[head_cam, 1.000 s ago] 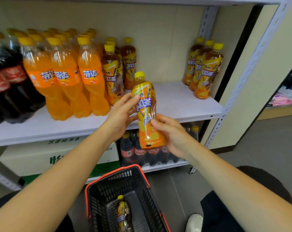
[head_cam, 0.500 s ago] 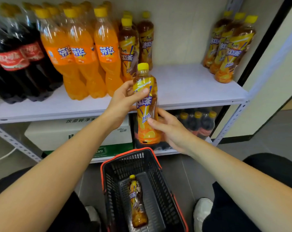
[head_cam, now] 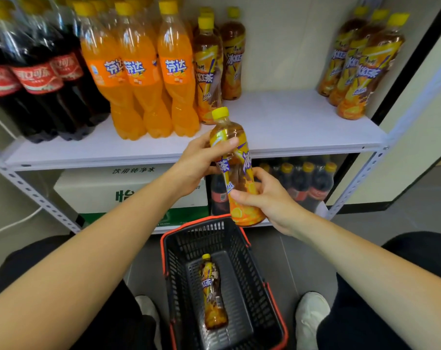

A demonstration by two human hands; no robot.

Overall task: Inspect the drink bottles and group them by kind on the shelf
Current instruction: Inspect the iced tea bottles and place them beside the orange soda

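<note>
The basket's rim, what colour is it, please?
The basket rim is red-orange, over black mesh; best in the head view.

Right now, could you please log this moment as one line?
inspect | left hand: grips iced tea bottle, upper | right hand: grips it, lower | basket: second tea bottle

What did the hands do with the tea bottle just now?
The tea bottle was twisted round between both hands: its label, which faced front, is now turned sideways. Nothing was let go: the left hand holds its upper part, the right hand its lower part. The other bottle in the basket and the bottles on the shelf stayed put.
</note>
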